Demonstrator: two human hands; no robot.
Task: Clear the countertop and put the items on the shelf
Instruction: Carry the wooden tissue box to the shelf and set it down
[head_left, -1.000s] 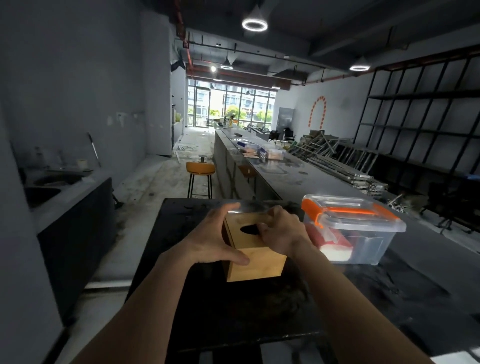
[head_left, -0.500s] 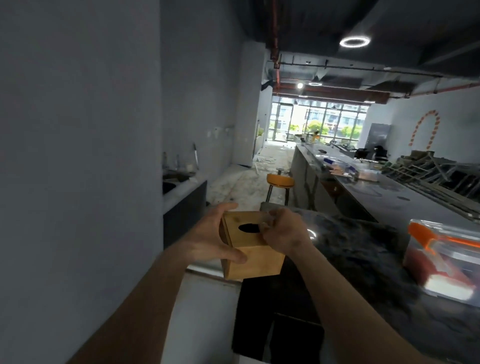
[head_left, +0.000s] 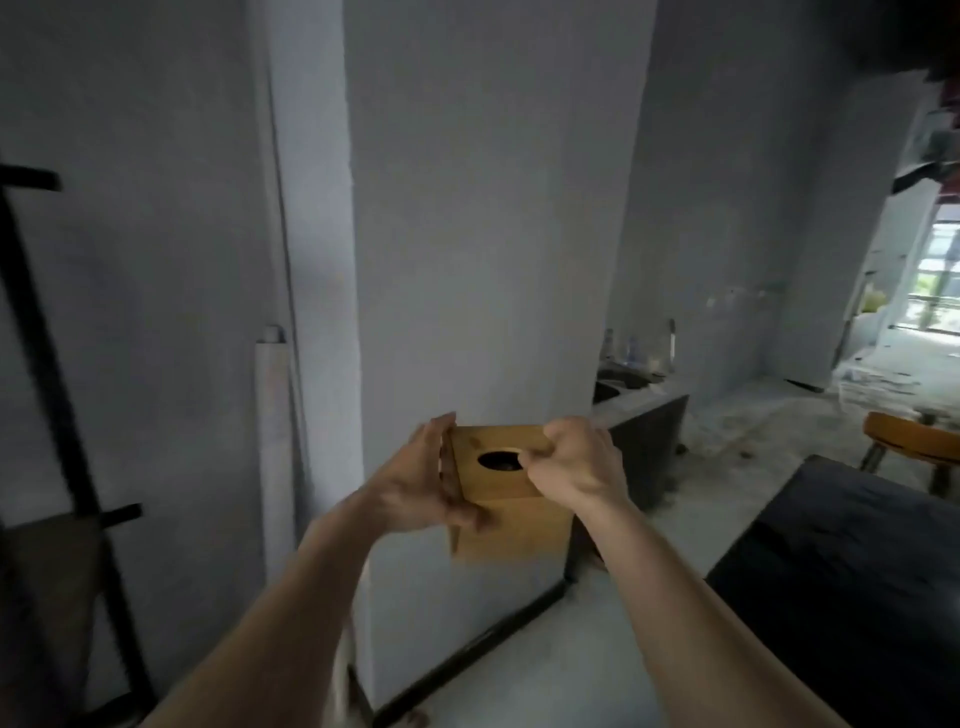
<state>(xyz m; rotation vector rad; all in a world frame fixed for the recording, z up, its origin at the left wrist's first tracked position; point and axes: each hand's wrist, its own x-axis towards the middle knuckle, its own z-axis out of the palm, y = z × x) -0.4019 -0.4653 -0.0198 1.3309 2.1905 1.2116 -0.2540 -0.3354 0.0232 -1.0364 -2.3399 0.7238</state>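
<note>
A wooden tissue box with a dark oval hole in its top is held in the air in front of a grey wall. My left hand grips its left side, thumb across the front face. My right hand holds its top right edge, fingers curled at the hole. The dark countertop lies to the right, with nothing of the box touching it. A black metal shelf frame stands at the far left, with a brown board on it.
A grey pillar is straight ahead. A white roll leans beside it. A sink counter with bottles stands behind the box at right. A wooden stool is at the far right, on a dusty floor.
The view has swung left from the countertop toward the wall and shelf frame. Both hands have carried the wooden box off the counter. The clear plastic bin has left the view.
</note>
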